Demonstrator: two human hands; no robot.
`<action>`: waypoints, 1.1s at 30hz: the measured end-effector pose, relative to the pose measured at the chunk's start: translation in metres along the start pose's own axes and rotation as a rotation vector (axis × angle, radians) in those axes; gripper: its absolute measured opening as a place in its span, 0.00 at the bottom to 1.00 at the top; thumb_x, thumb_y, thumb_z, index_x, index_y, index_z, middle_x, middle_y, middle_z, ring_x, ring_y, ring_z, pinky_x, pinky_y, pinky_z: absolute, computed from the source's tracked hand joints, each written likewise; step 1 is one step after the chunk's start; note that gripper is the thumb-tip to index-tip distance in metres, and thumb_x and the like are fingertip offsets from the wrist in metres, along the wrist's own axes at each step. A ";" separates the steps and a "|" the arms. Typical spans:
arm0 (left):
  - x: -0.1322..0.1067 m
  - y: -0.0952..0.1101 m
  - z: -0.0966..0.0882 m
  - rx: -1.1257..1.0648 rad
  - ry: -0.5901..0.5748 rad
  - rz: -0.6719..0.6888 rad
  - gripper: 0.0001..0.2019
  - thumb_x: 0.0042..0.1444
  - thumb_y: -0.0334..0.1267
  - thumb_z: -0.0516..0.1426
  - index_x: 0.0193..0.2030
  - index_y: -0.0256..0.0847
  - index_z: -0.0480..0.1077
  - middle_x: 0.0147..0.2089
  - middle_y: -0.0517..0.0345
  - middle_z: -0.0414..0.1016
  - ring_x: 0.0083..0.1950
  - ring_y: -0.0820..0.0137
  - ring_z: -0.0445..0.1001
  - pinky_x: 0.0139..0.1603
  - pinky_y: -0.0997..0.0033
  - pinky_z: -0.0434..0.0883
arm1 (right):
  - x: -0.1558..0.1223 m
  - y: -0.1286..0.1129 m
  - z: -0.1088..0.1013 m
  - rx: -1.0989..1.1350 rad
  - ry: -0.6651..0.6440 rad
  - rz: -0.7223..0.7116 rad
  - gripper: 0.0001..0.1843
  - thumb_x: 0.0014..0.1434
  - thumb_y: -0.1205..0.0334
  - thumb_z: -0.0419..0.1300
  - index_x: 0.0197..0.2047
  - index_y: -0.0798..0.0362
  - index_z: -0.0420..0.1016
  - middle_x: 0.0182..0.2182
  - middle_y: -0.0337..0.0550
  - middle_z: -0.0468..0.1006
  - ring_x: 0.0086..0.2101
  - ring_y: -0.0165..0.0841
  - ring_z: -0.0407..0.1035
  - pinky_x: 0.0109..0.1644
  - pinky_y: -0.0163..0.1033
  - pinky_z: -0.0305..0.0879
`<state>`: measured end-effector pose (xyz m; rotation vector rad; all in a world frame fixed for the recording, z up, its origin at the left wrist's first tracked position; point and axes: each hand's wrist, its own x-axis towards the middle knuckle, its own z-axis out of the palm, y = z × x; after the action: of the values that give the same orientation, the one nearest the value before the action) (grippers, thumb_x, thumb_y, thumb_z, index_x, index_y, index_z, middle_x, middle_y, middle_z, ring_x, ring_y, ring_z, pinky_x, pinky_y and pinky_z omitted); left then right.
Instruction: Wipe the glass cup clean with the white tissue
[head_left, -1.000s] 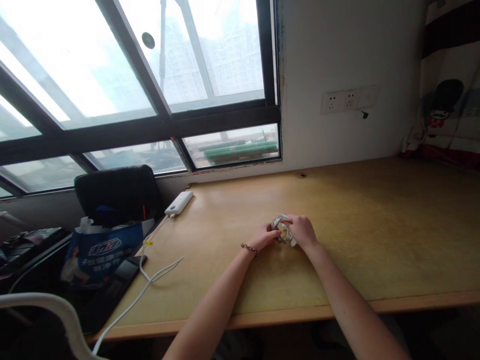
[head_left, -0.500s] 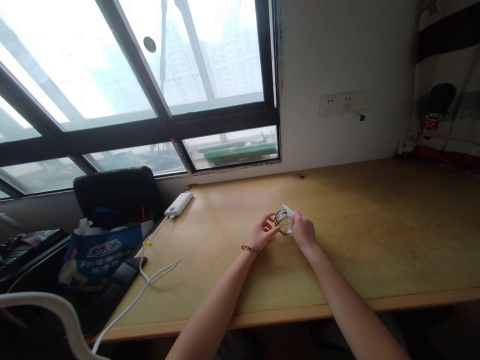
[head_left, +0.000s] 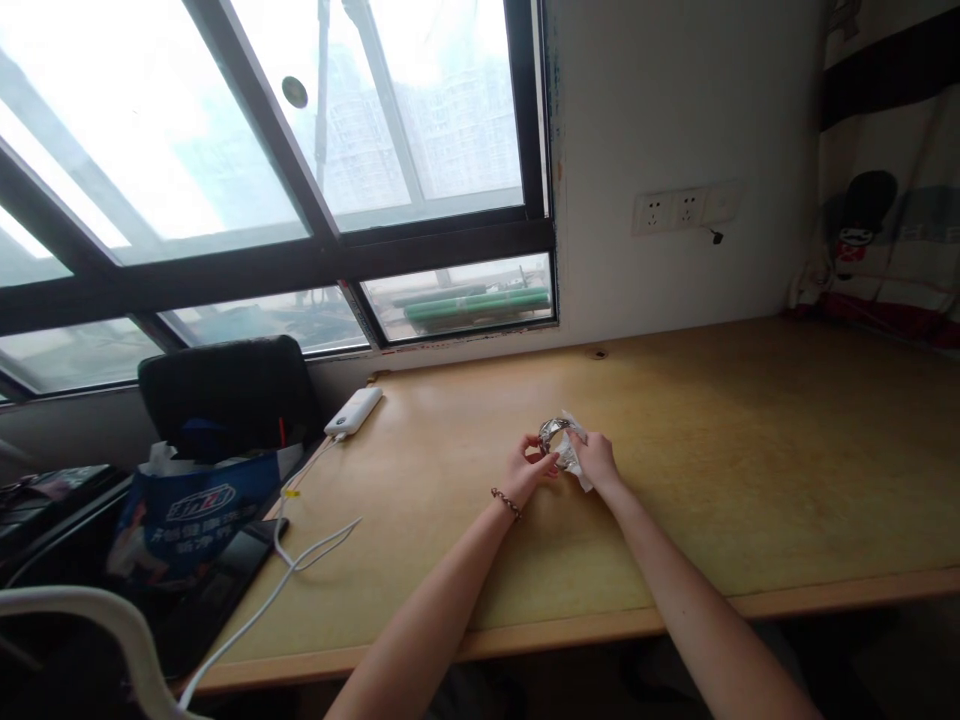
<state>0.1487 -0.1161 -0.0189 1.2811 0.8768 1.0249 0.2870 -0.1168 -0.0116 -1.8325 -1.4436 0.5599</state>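
Just behind the fingers, a bracelet (head_left: pixel 506 503) is worn on the left wrist. Ahead of it, a shiny ring (head_left: pixel 550 430) is held over the wooden desk (head_left: pixel 750 450); whether the two are touching cannot be told. Its left rim is pinched by the left hand (head_left: pixel 529 469), with thumb and forefinger curled partway, and a crumpled white sheet (head_left: pixel 577 470) is gripped at the ring's right side by the nearly closed fingers of the right hand (head_left: pixel 598 461). Half a second ago the sheet was bunched into a point above the right fingers; now it is spread above and below them, by which it may be judged that another stretch of the ring is being worked. Well left of the fingers, a white cable (head_left: pixel 291 566) is plugged into a white power bank (head_left: pixel 355 410), on which no label can be read. Farther left, a blue bag (head_left: pixel 206 525) is printed with an oval emblem, seemingly ending in digits, and Chinese characters too blurred to be read. Beyond the fingers, wall sockets (head_left: pixel 671 209) and a dark-framed window (head_left: pixel 442 241) are seen.
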 end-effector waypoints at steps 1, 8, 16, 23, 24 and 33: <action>0.000 0.000 0.000 -0.023 -0.004 -0.011 0.20 0.40 0.42 0.60 0.34 0.38 0.55 0.25 0.61 0.69 0.23 0.74 0.70 0.27 0.71 0.70 | 0.001 0.000 0.003 0.049 -0.021 0.043 0.24 0.56 0.50 0.44 0.26 0.60 0.73 0.22 0.49 0.75 0.24 0.32 0.67 0.24 0.31 0.54; -0.002 0.003 0.001 0.132 -0.031 0.021 0.19 0.42 0.42 0.59 0.38 0.37 0.59 0.24 0.64 0.67 0.21 0.78 0.66 0.22 0.79 0.65 | -0.010 -0.008 -0.003 -0.236 0.096 -0.035 0.14 0.57 0.60 0.46 0.39 0.57 0.69 0.30 0.48 0.75 0.30 0.33 0.69 0.29 0.32 0.56; -0.008 0.012 0.000 0.218 -0.020 0.126 0.20 0.42 0.41 0.59 0.42 0.37 0.61 0.29 0.60 0.68 0.22 0.80 0.65 0.21 0.81 0.63 | -0.023 -0.015 -0.021 -0.470 0.130 -0.365 0.14 0.56 0.65 0.47 0.46 0.50 0.64 0.35 0.46 0.74 0.34 0.33 0.68 0.32 0.32 0.53; -0.003 0.001 0.008 -0.061 0.021 0.069 0.22 0.35 0.37 0.63 0.34 0.38 0.55 0.32 0.59 0.68 0.29 0.72 0.71 0.31 0.69 0.70 | -0.004 -0.004 -0.004 -0.124 0.063 -0.090 0.18 0.57 0.57 0.45 0.33 0.57 0.72 0.28 0.49 0.76 0.29 0.32 0.69 0.29 0.31 0.55; -0.002 0.001 0.008 -0.094 0.030 0.087 0.22 0.34 0.36 0.63 0.33 0.38 0.55 0.35 0.58 0.68 0.31 0.71 0.72 0.33 0.68 0.71 | -0.003 -0.004 -0.001 -0.066 0.043 -0.076 0.19 0.57 0.56 0.44 0.32 0.58 0.72 0.28 0.49 0.76 0.29 0.31 0.69 0.29 0.30 0.56; -0.002 0.009 0.000 0.200 0.051 0.103 0.16 0.41 0.41 0.59 0.35 0.36 0.63 0.33 0.59 0.67 0.26 0.78 0.67 0.23 0.81 0.65 | -0.016 -0.009 -0.009 -0.471 0.169 -0.163 0.10 0.54 0.64 0.49 0.38 0.56 0.67 0.28 0.48 0.75 0.28 0.34 0.69 0.29 0.33 0.53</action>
<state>0.1469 -0.1179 -0.0103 1.4864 0.9797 1.0753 0.2829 -0.1337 -0.0010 -2.0290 -1.6864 -0.0244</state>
